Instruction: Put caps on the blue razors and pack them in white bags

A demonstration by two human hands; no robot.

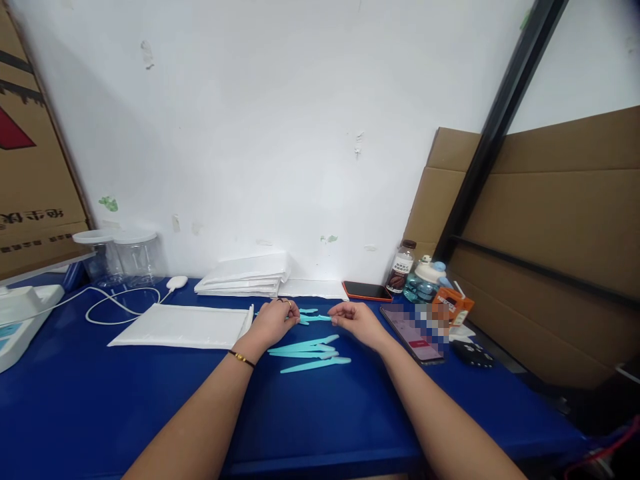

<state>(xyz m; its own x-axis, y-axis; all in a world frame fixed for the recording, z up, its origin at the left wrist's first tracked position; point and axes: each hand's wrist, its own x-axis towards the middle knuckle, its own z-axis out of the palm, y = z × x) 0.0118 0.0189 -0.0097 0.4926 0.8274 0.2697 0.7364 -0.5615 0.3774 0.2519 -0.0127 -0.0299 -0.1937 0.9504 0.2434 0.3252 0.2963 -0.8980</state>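
Observation:
Several thin turquoise plastic sticks (310,353) lie on the blue table (100,413) between my forearms. More turquoise pieces (314,316) lie just past my hands. My left hand (274,321) rests by them with its fingers curled, a ring on one finger and a bracelet at the wrist; it seems to pinch one turquoise piece. My right hand (356,321) is loosely curled, fingertips toward the same pieces; whether it grips one is hidden.
A white padded mailer (183,327) lies left of my hands, a stack of mailers (247,275) behind. Clear jars (123,257), a white cable (117,303) and device (20,313) stand left. Two phones (367,291) (413,330), bottles (401,267) and a carton (454,308) sit right, cardboard behind.

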